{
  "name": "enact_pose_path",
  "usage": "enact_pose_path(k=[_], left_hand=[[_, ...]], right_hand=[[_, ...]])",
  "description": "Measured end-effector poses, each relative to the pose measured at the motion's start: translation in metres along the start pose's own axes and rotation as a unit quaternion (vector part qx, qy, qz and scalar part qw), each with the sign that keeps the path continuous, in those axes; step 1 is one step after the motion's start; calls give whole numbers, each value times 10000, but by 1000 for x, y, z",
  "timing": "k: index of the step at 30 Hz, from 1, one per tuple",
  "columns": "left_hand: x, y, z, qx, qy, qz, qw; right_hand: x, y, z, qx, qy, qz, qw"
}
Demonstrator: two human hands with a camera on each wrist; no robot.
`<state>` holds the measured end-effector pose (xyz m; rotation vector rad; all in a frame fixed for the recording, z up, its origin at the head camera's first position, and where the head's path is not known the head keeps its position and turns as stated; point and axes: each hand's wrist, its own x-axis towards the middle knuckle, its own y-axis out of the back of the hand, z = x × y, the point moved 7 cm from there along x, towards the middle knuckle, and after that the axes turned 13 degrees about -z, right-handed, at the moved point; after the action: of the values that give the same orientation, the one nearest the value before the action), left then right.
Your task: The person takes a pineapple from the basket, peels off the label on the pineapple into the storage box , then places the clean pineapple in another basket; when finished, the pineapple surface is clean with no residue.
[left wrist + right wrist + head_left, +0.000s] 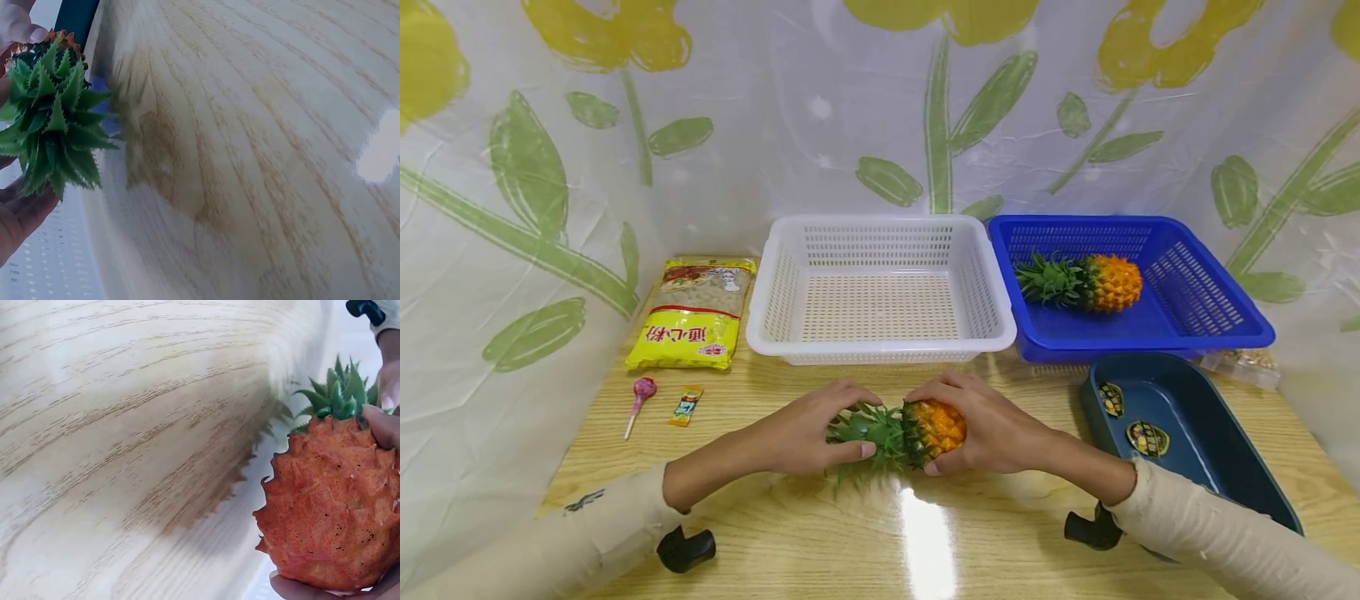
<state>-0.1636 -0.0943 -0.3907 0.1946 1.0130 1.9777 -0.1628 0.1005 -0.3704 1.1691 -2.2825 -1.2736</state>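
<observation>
A small pineapple [942,429] with an orange body and spiky green leaves lies sideways between both hands, close over the table. My right hand [996,427] grips the orange body, thumb at the near side and fingers over the far side. At the leafy end, my left hand [805,429] holds the green crown [53,125] between thumb and fingers. In the right wrist view the knobbly orange body [331,506] fills much of the right side, with fingers under and beside it. Another pineapple [1112,283] lies in the blue basket [1195,342].
Behind the hands stands a white basket [880,346], left of the blue one. A dark teal tray [1217,433] with two stickers [1147,438] sits at right. At left lie a yellow pasta bag [688,317], a lollipop [643,389] and a small wrapped candy [686,406].
</observation>
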Motion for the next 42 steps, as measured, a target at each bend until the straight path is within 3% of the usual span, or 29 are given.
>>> enact_pose_path(k=[18, 27, 42], left_hand=[[-11, 12, 7, -294, -142, -72, 9994], [-14, 20, 10, -333, -262, -214, 9989], [-14, 66, 22, -203, -515, 426, 9976]], right_hand=[[-23, 14, 11, 169, 136, -238, 9995], [-41, 29, 19, 95, 165, -103, 9998], [-79, 59, 35, 220, 230, -44, 9995]])
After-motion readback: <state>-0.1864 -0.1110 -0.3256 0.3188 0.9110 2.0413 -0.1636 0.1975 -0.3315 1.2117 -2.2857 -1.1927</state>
